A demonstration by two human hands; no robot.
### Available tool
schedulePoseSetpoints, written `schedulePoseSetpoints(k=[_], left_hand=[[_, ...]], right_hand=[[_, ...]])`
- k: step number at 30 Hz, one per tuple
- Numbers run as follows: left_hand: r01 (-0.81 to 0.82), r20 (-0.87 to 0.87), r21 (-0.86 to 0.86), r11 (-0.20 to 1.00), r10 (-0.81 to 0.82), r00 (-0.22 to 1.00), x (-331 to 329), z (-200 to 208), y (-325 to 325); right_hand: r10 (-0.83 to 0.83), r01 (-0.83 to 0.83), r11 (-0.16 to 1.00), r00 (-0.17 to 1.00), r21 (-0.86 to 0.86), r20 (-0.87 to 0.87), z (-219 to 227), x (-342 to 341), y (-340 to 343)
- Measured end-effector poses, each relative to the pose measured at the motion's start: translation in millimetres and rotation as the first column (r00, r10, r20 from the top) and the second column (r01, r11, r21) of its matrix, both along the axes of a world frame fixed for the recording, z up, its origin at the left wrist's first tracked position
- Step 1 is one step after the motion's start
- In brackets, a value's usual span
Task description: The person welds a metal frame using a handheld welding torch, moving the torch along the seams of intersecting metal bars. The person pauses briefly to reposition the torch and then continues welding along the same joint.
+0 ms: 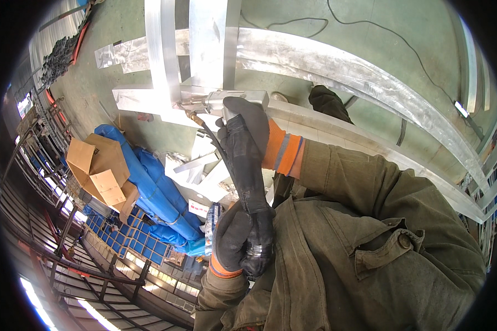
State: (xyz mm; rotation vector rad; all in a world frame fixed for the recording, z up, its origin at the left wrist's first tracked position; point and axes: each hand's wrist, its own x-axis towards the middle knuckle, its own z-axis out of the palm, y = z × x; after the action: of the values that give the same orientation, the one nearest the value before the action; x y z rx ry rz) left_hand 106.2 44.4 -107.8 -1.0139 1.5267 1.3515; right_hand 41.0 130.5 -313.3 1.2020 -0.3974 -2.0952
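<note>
Both my hands wear dark grey gloves with orange cuffs. They hold a long hand-held tool [243,171] with a black body; its exact kind I cannot make out. My right hand [251,118] is closed around its far end, by a grey metal box-shaped part [237,99]. A thin black hose [215,144] with a brass fitting [192,115] runs alongside. Closer to my body, my left hand [231,237] grips the rear end, beside a silver band [257,251]. Just beyond the grey part, bright metal profiles [207,38] meet a crosswise bar [138,99].
A long metal beam [359,66] curves across to the right. Black cable [392,41] lies over the green floor. At left are an open cardboard box [102,171], a blue tarpaulin bundle [154,187] and a wire grid [121,234]. A dark trouser leg [328,102] shows between the beams.
</note>
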Motion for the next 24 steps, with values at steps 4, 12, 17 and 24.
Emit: schedulePoseSetpoints(k=[4,12,17,24], left_hand=[[-0.005,0.009,0.076,0.997,0.004,1.000,4,-7,-11],[-0.054,-0.023,0.026,0.998,0.055,0.998,5,-3,-1],[-0.068,-0.025,0.034,0.997,0.069,0.997,1,-2,2],[-0.107,-0.030,0.025,0.994,0.108,0.994,4,-1,2]], right_hand=[[0.009,-0.009,1.000,0.999,0.007,-0.033,0,-1,0],[0.052,-0.050,0.998,0.998,0.045,-0.031,-1,-4,-4],[0.060,-0.059,0.997,0.998,0.043,-0.015,-3,-2,-5],[0.021,-0.020,0.999,0.998,0.031,-0.061,-8,1,-8]])
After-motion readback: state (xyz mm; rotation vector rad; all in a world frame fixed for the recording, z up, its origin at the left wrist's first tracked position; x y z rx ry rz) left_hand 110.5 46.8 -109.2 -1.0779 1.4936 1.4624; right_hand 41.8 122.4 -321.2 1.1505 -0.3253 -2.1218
